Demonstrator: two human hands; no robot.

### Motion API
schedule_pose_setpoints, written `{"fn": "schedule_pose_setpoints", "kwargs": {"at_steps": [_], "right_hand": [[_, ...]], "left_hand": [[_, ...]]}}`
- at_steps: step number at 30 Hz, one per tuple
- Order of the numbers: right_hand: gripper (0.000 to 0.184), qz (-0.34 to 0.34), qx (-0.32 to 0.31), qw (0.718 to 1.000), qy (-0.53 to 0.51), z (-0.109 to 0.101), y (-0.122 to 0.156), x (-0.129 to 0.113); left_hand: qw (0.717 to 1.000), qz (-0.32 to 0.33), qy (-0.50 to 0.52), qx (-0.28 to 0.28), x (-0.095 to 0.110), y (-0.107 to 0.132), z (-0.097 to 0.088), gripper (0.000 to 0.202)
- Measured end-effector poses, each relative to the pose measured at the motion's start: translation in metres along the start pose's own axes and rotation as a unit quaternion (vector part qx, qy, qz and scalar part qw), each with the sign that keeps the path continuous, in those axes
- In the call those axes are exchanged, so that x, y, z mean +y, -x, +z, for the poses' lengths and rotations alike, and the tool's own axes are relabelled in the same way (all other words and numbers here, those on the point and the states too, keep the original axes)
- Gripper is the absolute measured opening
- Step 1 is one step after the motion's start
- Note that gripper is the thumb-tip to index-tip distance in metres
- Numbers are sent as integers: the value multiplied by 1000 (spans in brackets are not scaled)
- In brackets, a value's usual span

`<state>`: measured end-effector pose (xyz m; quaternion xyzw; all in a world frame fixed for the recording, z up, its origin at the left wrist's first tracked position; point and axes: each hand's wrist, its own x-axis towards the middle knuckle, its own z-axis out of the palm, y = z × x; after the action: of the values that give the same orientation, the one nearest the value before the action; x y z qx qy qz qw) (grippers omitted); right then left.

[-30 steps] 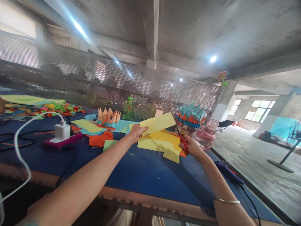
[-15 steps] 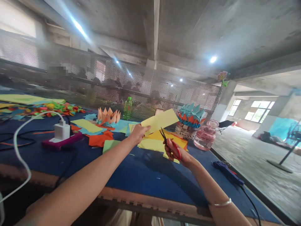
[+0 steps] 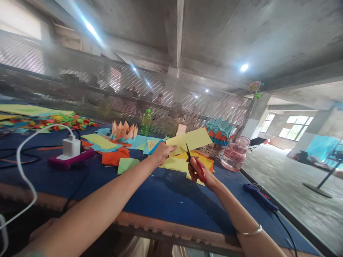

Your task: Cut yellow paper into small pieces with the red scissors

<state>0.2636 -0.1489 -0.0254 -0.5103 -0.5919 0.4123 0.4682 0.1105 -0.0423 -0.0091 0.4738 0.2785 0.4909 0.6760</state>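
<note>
My left hand (image 3: 160, 154) pinches the left end of a yellow paper strip (image 3: 194, 139) and holds it up over the blue table (image 3: 150, 194). My right hand (image 3: 199, 173) grips red-handled scissors (image 3: 197, 166), whose blades point up and meet the strip's lower edge near its middle. Under both hands lies a pile of yellow and orange paper sheets (image 3: 175, 164).
A white charger (image 3: 70, 147) with a cable sits on a purple block at the left. Orange paper crown (image 3: 123, 130), green bottle (image 3: 146, 122), blue-orange paper model (image 3: 219, 130) on a basket, pink jar (image 3: 235, 154), blue glue gun (image 3: 258, 196) at right. A mesh fence stands behind, with people beyond it.
My right hand lifted the scissors off the paper pile, moved them left and brought the blades up to the strip. The left hand kept hold of the strip.
</note>
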Motion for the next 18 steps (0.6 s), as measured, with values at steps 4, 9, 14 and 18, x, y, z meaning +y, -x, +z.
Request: {"fn": "schedule_pose_setpoints", "kwargs": {"at_steps": [4,9,14,18], "right_hand": [[59,-5,5,1000,2,0,0,0],[57,-20,-2,1000,3,-2,-2,2],[55,-35,0,999,13,-2,-2,3],[52,-54,3,998,26,-2,-5,10]], "left_hand": [[1000,-6,5,-16,1,1,0,36],[1000,-6,0,-10,2,2,0,31],[1000,-12,2,-13,4,4,0,29],[1000,-17,-1,-15,5,5,2,26]]}}
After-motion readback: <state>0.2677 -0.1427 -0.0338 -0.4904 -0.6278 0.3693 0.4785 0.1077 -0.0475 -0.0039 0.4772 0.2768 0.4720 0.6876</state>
